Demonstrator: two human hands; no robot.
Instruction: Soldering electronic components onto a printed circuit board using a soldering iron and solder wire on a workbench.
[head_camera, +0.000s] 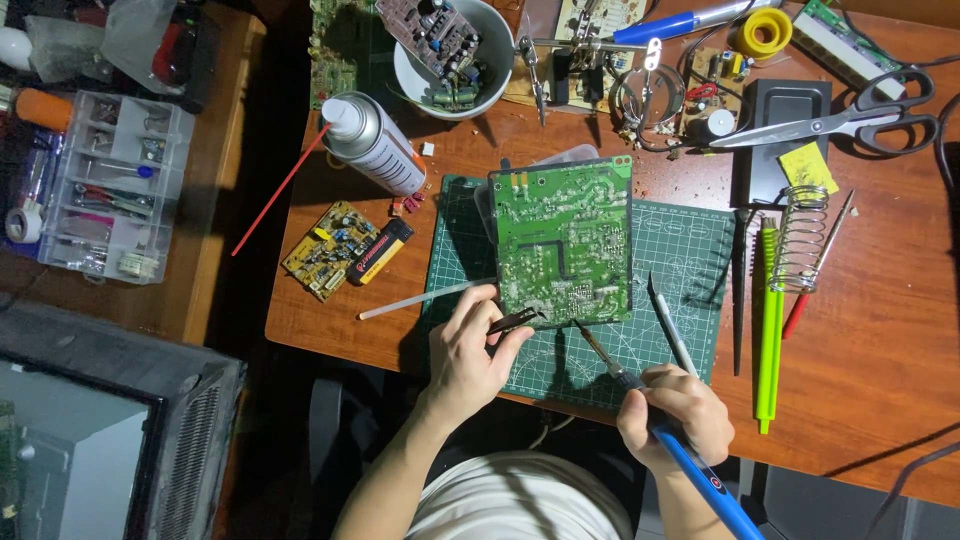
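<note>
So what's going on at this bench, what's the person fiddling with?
A person is working on a green circuit board that lies solder side up on a green cutting mat. The right hand holds a blue-handled soldering iron, its tip at the board's lower edge. The left hand holds dark tweezers at the same edge. Scissors, a spray can and a white bowl of boards lie around.

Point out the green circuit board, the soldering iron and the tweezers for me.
green circuit board (563, 240): head view, centre of its solder side.
soldering iron (700, 475): head view, blue handle below the right hand.
tweezers (515, 320): head view, dark tips by the left hand.
</note>
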